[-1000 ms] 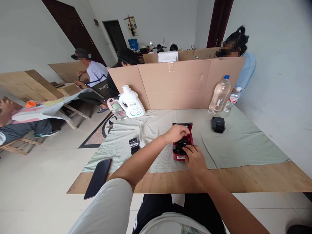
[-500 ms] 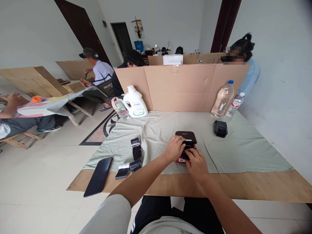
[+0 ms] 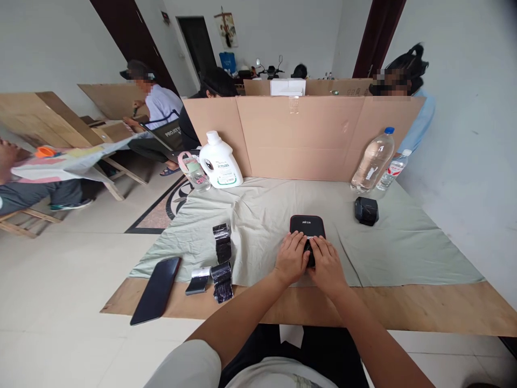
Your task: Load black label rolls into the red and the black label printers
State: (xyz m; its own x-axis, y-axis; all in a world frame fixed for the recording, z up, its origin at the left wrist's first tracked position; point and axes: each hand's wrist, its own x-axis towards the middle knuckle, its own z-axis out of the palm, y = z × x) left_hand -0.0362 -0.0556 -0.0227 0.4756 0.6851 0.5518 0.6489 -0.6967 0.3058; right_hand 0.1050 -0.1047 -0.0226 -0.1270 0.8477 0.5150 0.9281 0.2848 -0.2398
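Black label printer [image 3: 307, 225], one, lid down: left hand [image 3: 291, 257] and right hand [image 3: 328, 264] pressed flat on it. Two water bottles [image 3: 372, 160], one phone [image 3: 155, 289].

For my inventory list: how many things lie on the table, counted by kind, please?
Bottles and jug: 4 (detergent jug, pink-capped bottle, large water bottle, small water bottle)
Black devices: 2 (closed one under both hands, small one)
Black packets: 4
Phone: 1
Total: 11
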